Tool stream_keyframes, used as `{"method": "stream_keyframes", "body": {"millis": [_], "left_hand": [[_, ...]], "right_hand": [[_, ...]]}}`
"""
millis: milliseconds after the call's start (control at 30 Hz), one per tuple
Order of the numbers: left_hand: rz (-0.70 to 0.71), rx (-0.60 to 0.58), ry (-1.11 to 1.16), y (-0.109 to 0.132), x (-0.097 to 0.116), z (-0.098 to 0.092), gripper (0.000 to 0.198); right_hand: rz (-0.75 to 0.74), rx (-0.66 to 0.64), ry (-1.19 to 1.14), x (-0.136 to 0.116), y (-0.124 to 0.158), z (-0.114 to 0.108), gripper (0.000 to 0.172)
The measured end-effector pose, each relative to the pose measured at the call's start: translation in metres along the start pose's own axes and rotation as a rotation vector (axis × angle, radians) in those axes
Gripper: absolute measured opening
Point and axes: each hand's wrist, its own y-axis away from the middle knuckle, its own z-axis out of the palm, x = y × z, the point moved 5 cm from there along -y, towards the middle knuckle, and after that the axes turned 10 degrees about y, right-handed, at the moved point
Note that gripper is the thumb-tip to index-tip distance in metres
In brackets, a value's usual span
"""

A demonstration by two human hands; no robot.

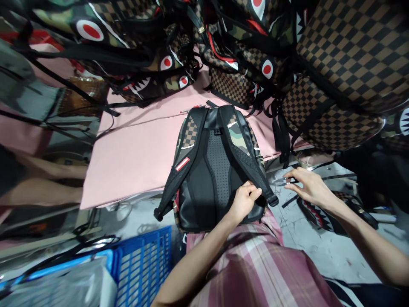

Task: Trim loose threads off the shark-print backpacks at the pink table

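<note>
A black backpack (220, 170) with checkered and camouflage parts lies back side up, partly on the pink table and partly over the lap. My left hand (245, 200) is closed at its lower right, by the right shoulder strap (244, 160); the fingers are pinched on something black I cannot make out clearly. To the right of the backpack, my right hand (303, 185) is raised off it, with thumb and forefinger around a small shiny metallic object (287, 181).
Patterned bags (230, 85) are piled along the back of the pink table (134, 162) and at the right. A blue basket (143, 264) stands at the lower left. Another bag (332, 213) lies low at the right. A person's legs (44, 179) show at the left.
</note>
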Motion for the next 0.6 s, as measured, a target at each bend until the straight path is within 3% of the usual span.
{"method": "stream_keyframes", "body": {"millis": [167,600], "left_hand": [[-0.003,0.011,-0.027,0.000,0.000,0.000,0.035],[-0.004,0.008,-0.019,0.000,-0.001,0.002,0.033]], "right_hand": [[-0.191,0.029,0.003,-0.011,-0.001,-0.008,0.023],[-0.236,-0.017,-0.002,-0.019,-0.005,-0.005,0.027]]}}
